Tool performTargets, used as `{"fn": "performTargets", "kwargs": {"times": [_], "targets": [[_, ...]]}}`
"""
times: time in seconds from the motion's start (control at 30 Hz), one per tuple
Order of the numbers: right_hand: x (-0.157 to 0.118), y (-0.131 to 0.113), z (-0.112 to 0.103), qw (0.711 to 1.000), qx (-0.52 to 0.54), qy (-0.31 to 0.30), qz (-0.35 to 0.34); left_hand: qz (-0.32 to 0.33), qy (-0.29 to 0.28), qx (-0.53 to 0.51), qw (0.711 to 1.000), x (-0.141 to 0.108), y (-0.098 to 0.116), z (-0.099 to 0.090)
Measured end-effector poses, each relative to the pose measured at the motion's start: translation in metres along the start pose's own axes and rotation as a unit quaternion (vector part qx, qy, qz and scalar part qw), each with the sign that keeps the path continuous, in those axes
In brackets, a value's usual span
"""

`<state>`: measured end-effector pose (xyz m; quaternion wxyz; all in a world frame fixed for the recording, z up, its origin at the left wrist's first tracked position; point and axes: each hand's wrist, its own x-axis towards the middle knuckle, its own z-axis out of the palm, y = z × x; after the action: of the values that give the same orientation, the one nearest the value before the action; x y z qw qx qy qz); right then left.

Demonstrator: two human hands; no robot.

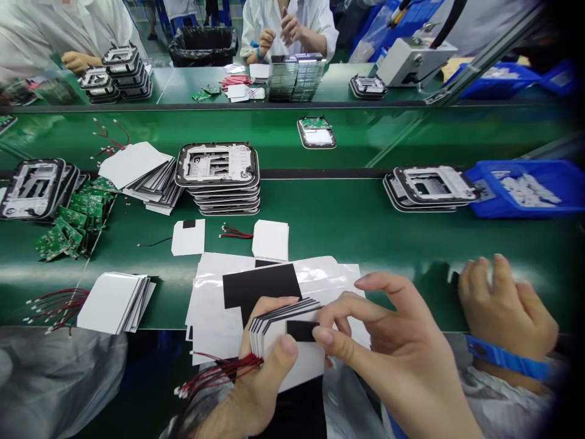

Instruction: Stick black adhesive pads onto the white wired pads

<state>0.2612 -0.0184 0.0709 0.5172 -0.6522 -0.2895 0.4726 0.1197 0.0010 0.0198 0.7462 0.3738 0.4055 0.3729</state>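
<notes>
A fanned stack of thin white panels (301, 366) with red and black wires (219, 375) rests in my left hand (269, 366), which is closed around it with the thumb on top. Across the top panel's upper edge lies a black adhesive strip (301, 331). My right hand (393, 341) pinches the right end of that strip between thumb and fingers. Below both hands, white backing sheets (210, 305) carry black sticker material (260, 286). Two single white panels with wires, a left one (188, 239) and a right one (270, 239), lie just beyond the sheets.
A co-worker's hand with a blue wristband (507, 311) rests at the right. Stacked device frames (219, 171), green circuit boards (77, 225), and white panels (112, 302) stand leftward. A blue bin (567, 189) holds white parts. A frame (316, 133) lies on the central green strip.
</notes>
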Motion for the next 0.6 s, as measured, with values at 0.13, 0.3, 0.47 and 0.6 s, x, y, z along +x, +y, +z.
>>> {"fn": "performTargets", "kwargs": {"times": [0.13,0.3,0.47,0.6], "targets": [[-0.0001,0.0013,-0.0005,1.0,0.012,0.007,0.008,-0.006,0.016,0.013,1.0,0.0,0.0012,0.0018],[-0.0003,-0.0004,-0.0006,1.0,0.025,0.004,0.018,-0.001,0.015,0.007,1.0,0.0007,0.0001,0.0026],[-0.0009,-0.0031,0.0002,0.999,0.037,-0.003,0.037,-0.007,0.007,-0.011,1.0,0.0,-0.0022,0.003],[-0.0008,-0.0026,-0.0009,0.999,0.03,-0.005,0.038,-0.011,0.008,-0.024,1.0,-0.0011,-0.0032,0.0036]]}}
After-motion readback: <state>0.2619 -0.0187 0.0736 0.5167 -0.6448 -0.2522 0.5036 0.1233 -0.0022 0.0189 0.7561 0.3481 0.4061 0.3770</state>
